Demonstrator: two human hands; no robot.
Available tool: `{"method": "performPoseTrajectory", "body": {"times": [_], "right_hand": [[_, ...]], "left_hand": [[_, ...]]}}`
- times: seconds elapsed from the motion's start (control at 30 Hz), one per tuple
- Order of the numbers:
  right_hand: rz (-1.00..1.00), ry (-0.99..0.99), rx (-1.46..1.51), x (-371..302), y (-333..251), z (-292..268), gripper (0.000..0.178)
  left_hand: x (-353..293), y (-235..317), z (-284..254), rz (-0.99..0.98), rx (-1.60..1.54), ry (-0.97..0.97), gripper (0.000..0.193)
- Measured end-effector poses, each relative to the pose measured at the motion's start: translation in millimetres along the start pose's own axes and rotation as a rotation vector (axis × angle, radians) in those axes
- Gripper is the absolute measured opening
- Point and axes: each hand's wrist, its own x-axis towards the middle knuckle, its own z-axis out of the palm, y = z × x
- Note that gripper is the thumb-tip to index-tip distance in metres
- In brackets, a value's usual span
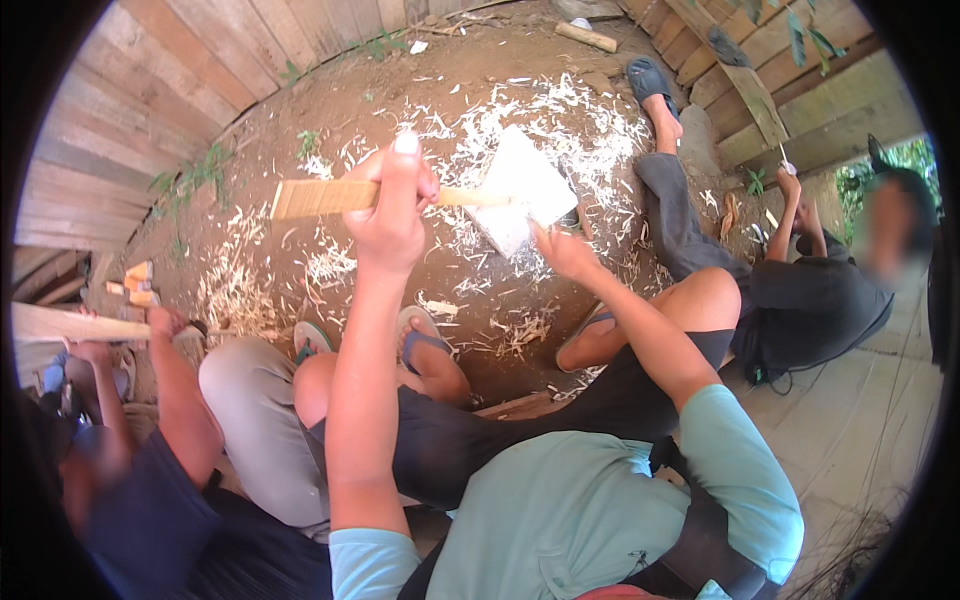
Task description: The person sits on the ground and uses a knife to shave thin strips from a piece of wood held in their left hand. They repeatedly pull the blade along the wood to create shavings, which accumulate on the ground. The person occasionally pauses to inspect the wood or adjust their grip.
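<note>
right now the left hand (392, 215) is clamping a flat wooden strip (330, 197) held out over the shaving-strewn dirt ground (300, 110), while the right hand (562, 250) is gripping a broad cleaver blade (522, 190) at the strip's far end, seemingly mid-shaving; the next stroke likely needs a steady, shallow angle.

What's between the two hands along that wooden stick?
In the head view, only the thin pale shaft of the wooden stick spans from the left hand to the broad blade the right hand holds; shavings on dirt lie behind.
</note>
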Motion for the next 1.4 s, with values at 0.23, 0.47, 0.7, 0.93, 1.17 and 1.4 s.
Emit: {"method": "performPoseTrajectory", "body": {"times": [0.23, 0.47, 0.7, 0.93, 1.17, 1.4], "right_hand": [[0.236, -0.399, -0.33, -9, 74, 12, 0.05], [0.312, -0.326, -0.241, -75, 26, 21, 0.034], [0.258, -0.531, -0.248, -87, 17, 38, 0.063], [0.123, -0.333, -0.135, -56, 8, 3, 0.034], [-0.116, -0.149, -0.404, -21, -65, -162, 0.019], [0.078, -0.167, 0.041, 3, -12, -73, 0.047]], "left_hand": [[2, -2, 23, -0.056, 0.176, 0.073, 0.036], [13, 0, 30, -0.09, 0.095, 0.124, 0.037], [-9, 14, 39, -0.13, 0.194, 0.013, 0.036], [-2, 16, 34, -0.105, 1.019, -0.109, 0.044], [37, 29, 48, -0.225, 1.197, -0.13, 0.048], [46, -1, 78, -0.205, 1.149, -0.125, 0.047]]}}
